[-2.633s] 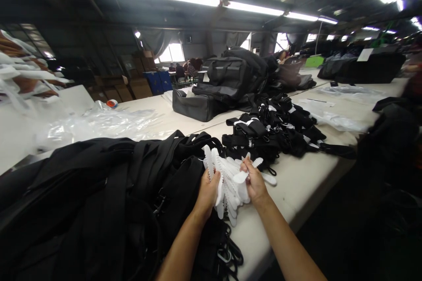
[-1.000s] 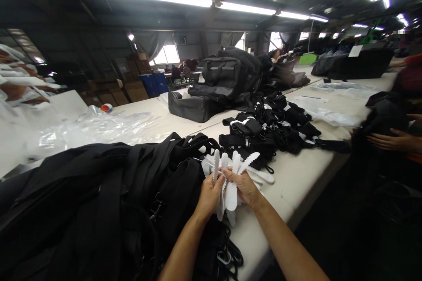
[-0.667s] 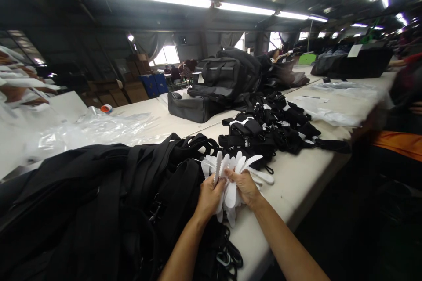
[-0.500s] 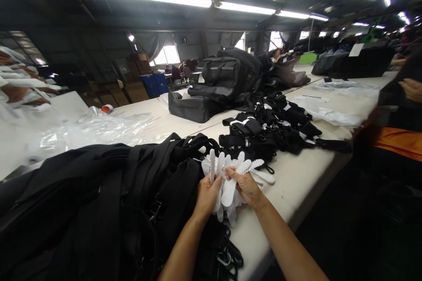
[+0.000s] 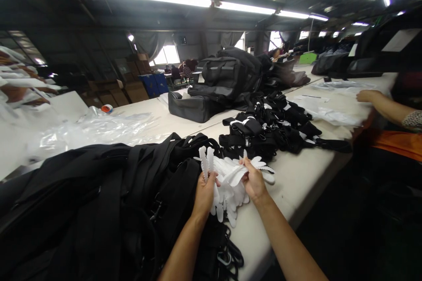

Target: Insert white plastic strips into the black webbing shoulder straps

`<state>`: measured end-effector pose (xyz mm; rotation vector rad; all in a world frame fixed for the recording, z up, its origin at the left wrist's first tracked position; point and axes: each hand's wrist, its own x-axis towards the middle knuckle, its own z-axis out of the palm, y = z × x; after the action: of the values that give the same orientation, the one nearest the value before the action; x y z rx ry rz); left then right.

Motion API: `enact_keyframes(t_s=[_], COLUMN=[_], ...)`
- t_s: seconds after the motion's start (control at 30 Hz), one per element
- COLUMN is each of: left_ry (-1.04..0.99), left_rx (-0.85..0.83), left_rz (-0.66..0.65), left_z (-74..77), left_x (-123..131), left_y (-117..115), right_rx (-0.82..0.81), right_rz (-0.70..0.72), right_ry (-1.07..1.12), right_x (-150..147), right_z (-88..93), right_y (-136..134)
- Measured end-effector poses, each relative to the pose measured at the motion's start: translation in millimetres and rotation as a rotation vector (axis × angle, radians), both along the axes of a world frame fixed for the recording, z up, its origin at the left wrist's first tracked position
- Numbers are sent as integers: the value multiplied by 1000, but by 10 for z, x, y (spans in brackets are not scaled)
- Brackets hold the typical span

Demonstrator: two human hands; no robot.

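A bunch of white, saw-edged plastic strips (image 5: pixel 231 184) fans out between my two hands over the table's near edge. My left hand (image 5: pixel 204 195) is closed round a few upright strips at the left of the bunch. My right hand (image 5: pixel 254 182) pinches other strips and draws them off to the right. Below and left of my hands lies a big heap of black bags and straps (image 5: pixel 99 202).
A pile of black strap pieces with white tags (image 5: pixel 270 127) lies beyond my hands. Black bags (image 5: pixel 224 83) stand further back. Clear plastic sheeting (image 5: pixel 92 127) covers the table (image 5: pixel 296 189) at the left. Another person's arm (image 5: pixel 382 105) reaches over the table at the right.
My hands have pulled apart, splitting the bunch of strips: left hand to the left, right hand to the right. The other person's arm has stretched out over the table at the right.
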<state>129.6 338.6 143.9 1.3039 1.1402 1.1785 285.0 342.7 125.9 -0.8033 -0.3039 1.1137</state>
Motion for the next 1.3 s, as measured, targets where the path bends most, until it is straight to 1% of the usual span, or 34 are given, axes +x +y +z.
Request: enact_keyframes(t_s=[0.07, 0.2, 0.27, 0.47, 0.6, 0.67, 0.77, 0.83, 1.0, 1.07, 1.13, 1.23, 1.3], left_ry=[3, -1, -6, -3, -5, -13, -25, -27, 14, 50, 90, 153, 186], left_rx=[-8, 5, 14, 18, 17, 10, -3, -7, 11, 36, 61, 97, 131], left_rz=[3, -36, -19, 22, 36, 19, -55, -115, -213, -230, -233, -229, -226], left_z=[-9, -15, -15, -10, -4, 1, 19, 33, 7, -30, -62, -70, -49], left_x=[-3, 29, 38, 24, 15, 15, 20, 27, 50, 59, 65, 69, 69], left_y=[2, -6, -6, -1, -9, -16, -35, -50, -59, -52, -46, -49, -56], right_rx=[10, 100, 105, 53, 43, 41, 82, 115, 132, 172, 187, 130, 99], right_rz=[-7, 181, 222, 177, 175, 159, 127, 197, 545, 612, 596, 520, 441], right_ry=[-4, -53, -54, -20, -3, 18, 45, 41, -83, -152, -210, -241, -230], right_x=[32, -6, -29, -34, -18, -4, 3, -13, -107, -138, -149, -134, -122], right_z=[2, 43, 63, 59, 38, 41, 76, 113, 152, 132, 102, 58, 45], right_y=[4, -29, -44, -35, -20, -20, -43, -74, -150, -157, -151, -134, -126])
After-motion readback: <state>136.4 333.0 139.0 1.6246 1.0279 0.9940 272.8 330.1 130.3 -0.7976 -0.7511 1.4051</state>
